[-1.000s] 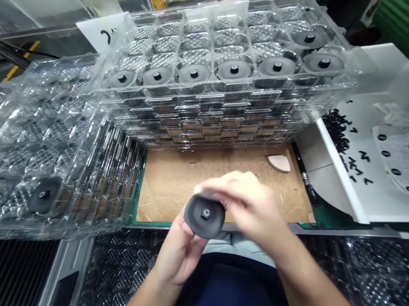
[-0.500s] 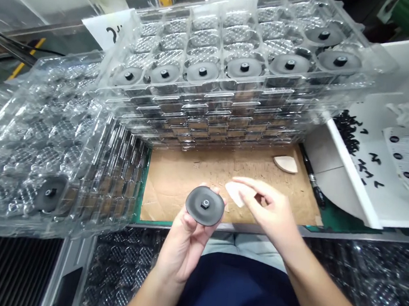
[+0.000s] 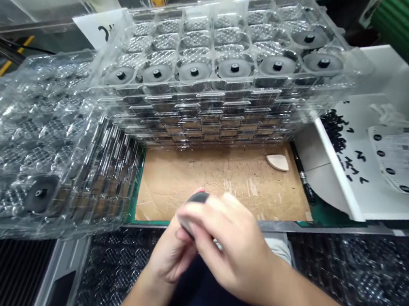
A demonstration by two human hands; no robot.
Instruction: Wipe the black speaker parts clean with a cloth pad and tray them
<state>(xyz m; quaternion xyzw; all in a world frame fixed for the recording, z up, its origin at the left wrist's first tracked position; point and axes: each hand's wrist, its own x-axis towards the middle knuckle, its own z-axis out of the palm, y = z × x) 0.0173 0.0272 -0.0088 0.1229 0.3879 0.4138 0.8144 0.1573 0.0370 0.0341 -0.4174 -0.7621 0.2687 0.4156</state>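
Observation:
A black rounded disc (image 3: 199, 197) is in my left hand (image 3: 166, 253), whose fingers are wrapped around it from below. In the earlier view the disc's face shows a small hub with a metal centre; now most of it is covered. My right hand (image 3: 234, 239) lies across the disc with its fingers bent and pressed together against it. The thin white wedge-shaped piece that it pinched half a second ago is now hidden by the fingers. A similar pale wedge-shaped piece (image 3: 277, 162) lies on the cardboard sheet (image 3: 173, 174) beyond my hands.
Stacked clear plastic trays (image 3: 203, 94) stand at the back, with several black discs in the top one. Another tray stack (image 3: 19, 143) is at the left, holding one disc near its front. To the right are a black marker (image 3: 305, 183) and a white bin (image 3: 337, 169) with small black parts (image 3: 334, 130).
My right hand has moved left and closed over the disc, carrying the white piece out of sight. My left hand has tilted the disc. The whole view has shifted slightly.

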